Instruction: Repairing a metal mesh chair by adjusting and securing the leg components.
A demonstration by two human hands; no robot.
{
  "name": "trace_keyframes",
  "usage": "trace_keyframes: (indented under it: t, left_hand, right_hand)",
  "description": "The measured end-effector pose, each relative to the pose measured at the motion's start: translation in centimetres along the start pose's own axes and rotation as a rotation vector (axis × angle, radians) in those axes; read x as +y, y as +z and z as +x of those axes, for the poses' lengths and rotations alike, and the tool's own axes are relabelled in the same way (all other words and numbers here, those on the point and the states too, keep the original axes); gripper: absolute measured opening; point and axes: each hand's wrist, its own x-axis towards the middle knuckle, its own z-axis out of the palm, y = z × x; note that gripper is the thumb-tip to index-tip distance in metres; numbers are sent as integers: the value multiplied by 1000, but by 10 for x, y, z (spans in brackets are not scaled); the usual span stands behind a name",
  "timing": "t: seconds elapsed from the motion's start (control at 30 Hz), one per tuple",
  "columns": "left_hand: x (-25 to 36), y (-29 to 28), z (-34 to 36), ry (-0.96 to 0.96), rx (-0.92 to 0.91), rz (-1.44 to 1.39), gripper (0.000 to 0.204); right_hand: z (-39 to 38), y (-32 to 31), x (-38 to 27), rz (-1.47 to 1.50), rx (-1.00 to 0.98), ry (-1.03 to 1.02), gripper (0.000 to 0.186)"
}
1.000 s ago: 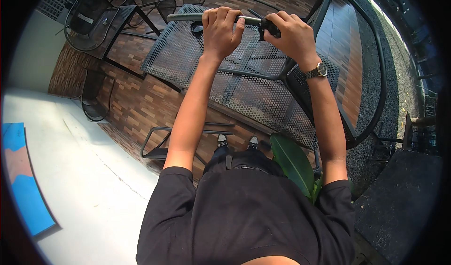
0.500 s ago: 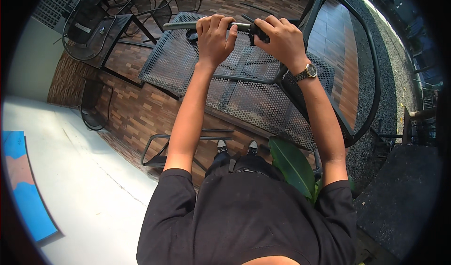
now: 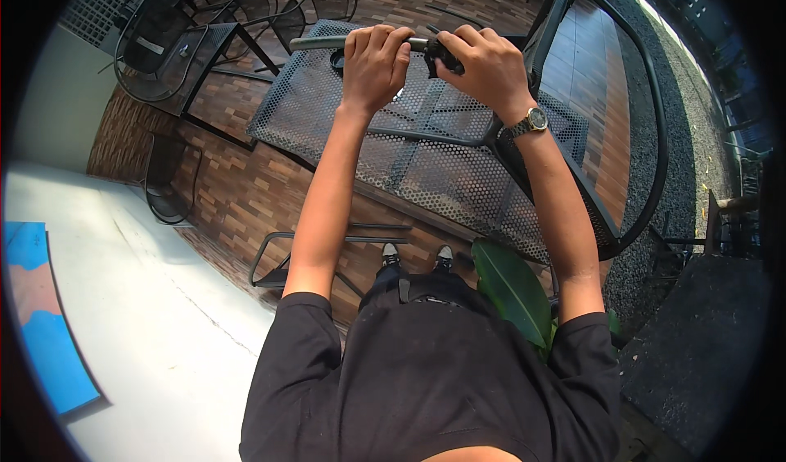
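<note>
My left hand (image 3: 372, 70) is wrapped over a slim, slightly curved grey bar (image 3: 314, 43), which sticks out to the left past my fingers. At the bar's right end, my right hand (image 3: 490, 70) is closed on a black fitting (image 3: 443, 56), whose exact kind I cannot make out. Both arms are stretched forward, and a watch (image 3: 535, 120) sits on my right wrist. Below my hands is a perforated metal table (image 3: 446, 179). A small round black object (image 3: 336, 62) lies on it, partly hidden behind my left hand.
A black-framed chair (image 3: 652, 118) leans over the table's right side. Another chair (image 3: 169, 179) and a table (image 3: 214, 56) are at the left. A large green leaf (image 3: 514, 292) is near my right elbow. A white wall (image 3: 155, 298) fills the lower left.
The view has shifted slightly, and the surroundings sit a little farther right. Both hands keep their hold on the bar and its black fitting, with hardly any movement.
</note>
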Motion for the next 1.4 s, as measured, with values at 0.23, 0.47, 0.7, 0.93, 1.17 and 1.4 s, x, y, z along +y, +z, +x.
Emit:
trace_keyframes:
  t: [0.23,0.47,0.7,0.93,1.17,1.4]
  left_hand:
    - [-9,-9,-18,-68,59,184,29]
    - [-22,-12,-19,-5,93,141,24]
    - [-31,-16,-8,-8,110,116,19]
    - [-28,-19,-12,-34,97,83,20]
    - [-26,-26,-9,-94,105,64,20]
    - [-25,-26,-12,-81,96,53,21]
  right_hand:
    - [-17,-12,3,10,-51,74,33]
    - [4,-14,-9,47,-178,115,34]
    - [6,-9,-3,96,-42,30,32]
    - [-23,-22,16,282,6,179,28]
    - [19,-20,1,221,-288,135,36]
    - [46,-8,-24,189,-404,64,39]
